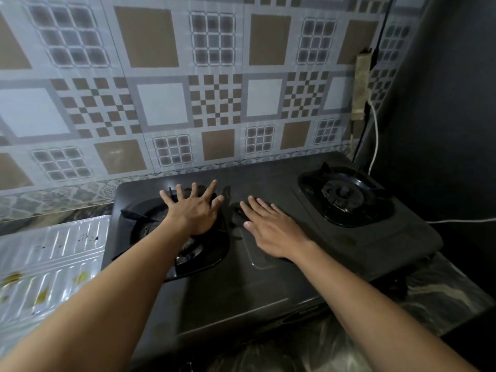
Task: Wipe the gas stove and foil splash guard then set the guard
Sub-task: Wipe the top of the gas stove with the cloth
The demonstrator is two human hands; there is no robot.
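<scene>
A black two-burner gas stove (268, 285) stands on the counter against the tiled wall. My left hand (193, 208) hovers with fingers spread wide over the left burner (196, 253). My right hand (271, 232) lies flat, palm down, on the stove's middle panel. A small dark lump (236, 216), perhaps a cloth, sits beside its thumb and forefinger; I cannot tell whether the hand touches it. The foil splash guard (48, 264) lies flat on the counter left of the stove, ribbed and shiny, with yellowish stains.
The right burner (346, 196) has its pan support in place. A white cable (375, 135) hangs down the wall behind it and runs along the right side. Dark marbled counter (442, 296) shows in front and to the right, next to a dark wall (456, 103).
</scene>
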